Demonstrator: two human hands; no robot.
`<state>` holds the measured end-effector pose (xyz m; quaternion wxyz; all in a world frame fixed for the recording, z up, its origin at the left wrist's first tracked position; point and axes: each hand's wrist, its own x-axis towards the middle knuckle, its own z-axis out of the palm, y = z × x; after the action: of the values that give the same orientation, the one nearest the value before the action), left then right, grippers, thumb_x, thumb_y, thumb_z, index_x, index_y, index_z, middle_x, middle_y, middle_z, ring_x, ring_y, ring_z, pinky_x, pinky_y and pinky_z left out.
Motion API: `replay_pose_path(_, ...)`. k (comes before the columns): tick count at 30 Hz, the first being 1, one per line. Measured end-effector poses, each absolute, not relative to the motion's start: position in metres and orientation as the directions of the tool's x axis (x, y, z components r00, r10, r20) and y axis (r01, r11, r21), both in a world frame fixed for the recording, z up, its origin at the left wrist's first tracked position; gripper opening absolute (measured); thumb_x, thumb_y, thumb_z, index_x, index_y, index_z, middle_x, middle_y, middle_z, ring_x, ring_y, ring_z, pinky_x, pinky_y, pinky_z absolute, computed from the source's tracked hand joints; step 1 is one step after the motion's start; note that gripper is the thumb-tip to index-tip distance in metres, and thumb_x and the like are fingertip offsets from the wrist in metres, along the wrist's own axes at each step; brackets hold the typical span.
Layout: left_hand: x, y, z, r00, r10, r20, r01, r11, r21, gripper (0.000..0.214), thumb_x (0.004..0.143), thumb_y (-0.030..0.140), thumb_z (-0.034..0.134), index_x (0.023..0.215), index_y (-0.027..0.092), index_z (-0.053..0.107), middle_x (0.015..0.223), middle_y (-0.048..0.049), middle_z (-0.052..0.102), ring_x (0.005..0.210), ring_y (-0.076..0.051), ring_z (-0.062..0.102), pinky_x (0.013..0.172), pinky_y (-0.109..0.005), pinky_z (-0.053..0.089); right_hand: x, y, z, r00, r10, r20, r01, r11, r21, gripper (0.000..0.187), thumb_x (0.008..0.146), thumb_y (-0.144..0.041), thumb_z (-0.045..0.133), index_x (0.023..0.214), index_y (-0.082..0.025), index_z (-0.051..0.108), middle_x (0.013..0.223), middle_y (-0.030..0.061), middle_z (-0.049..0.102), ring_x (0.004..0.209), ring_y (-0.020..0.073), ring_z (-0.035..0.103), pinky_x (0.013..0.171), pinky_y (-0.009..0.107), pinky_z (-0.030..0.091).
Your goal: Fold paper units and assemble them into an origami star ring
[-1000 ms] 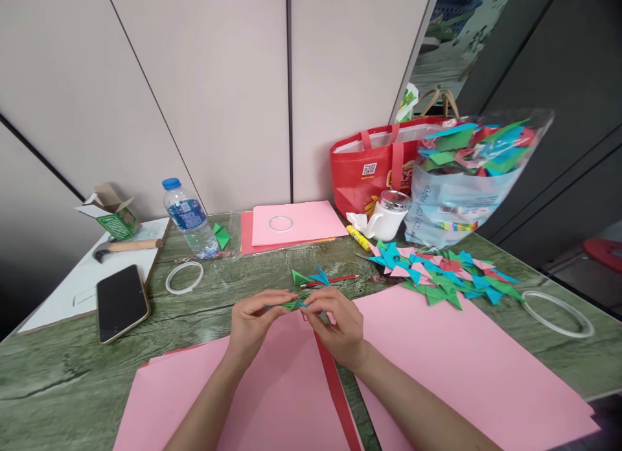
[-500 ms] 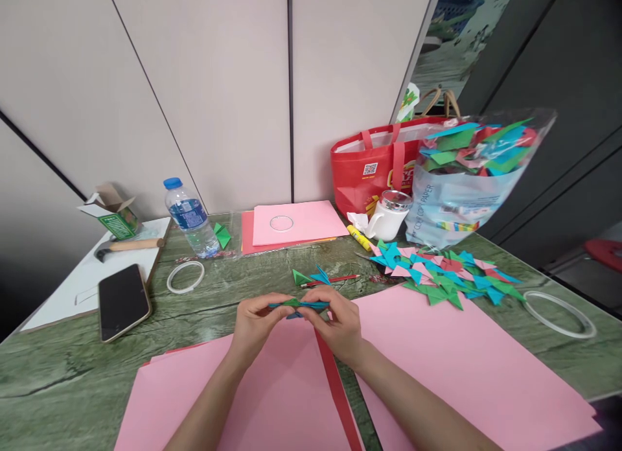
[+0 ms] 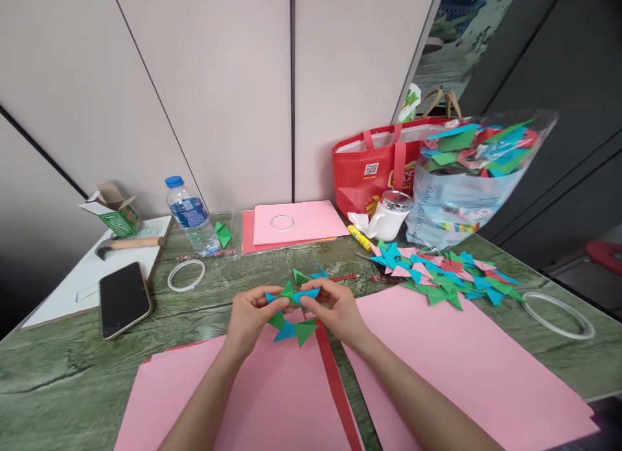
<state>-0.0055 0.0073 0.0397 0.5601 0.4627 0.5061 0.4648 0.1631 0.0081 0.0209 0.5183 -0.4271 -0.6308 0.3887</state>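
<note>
Between my two hands is a ring of folded paper pieces [image 3: 285, 331], alternating blue and green, held tilted above the pink paper sheets [image 3: 272, 386]. My left hand [image 3: 253, 318] pinches its upper left side between thumb and fingers. At the upper right, my right hand [image 3: 339, 308] pinches a blue piece [image 3: 307, 295] of the ring. The lower part of the ring hangs free below the fingers. Just beyond my hands lie a loose green folded piece [image 3: 300, 277], a blue one [image 3: 321, 272] and a red pencil [image 3: 346, 277].
A pile of folded paper pieces [image 3: 442, 273] lies right, before a filled plastic bag [image 3: 447, 205], a white mug [image 3: 389, 218] and a red bag [image 3: 357, 172]. On the left are a phone [image 3: 125, 300], hammer [image 3: 131, 243], water bottle [image 3: 192, 218] and tape roll [image 3: 186, 276].
The paper ring has turned from nearly edge-on to face me, so its lower green and blue points now show. Both hands keep their pinch, with only slight movement.
</note>
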Motion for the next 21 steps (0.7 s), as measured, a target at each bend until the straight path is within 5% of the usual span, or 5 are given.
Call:
replay_pose_path(5,-0.0027,0.0059,0.0411,0.085,0.986,-0.14,-0.043,0.144,0.989,0.026,0.056,0.029,0.076,0.072,0.013,0.062,0.058,-0.0052,0.071,0.059,-0.023,0.068,0.056,-0.029,0.052,0.1599,0.0084,0.0154,-0.101,0.981,0.164,-0.084,0.156,-0.984,0.021,0.067,-0.032,0.069,0.08,-0.017,0.063,0.058,-0.0014,0.059,0.048,0.0126,0.056,0.047,0.026,0.05)
replay_pose_path(21,-0.0036,0.0045,0.0458,0.164,0.964,-0.21,0.022,0.209,0.978,0.025,0.056,0.031,0.076,0.065,0.014,0.06,0.055,-0.0052,0.07,0.056,-0.021,0.067,0.053,-0.028,0.05,0.1605,0.0105,0.0141,-0.123,0.985,0.124,-0.111,0.111,-0.988,0.024,0.061,-0.033,0.073,0.077,-0.017,0.067,0.05,-0.0025,0.058,0.044,0.0129,0.057,0.044,0.024,0.048)
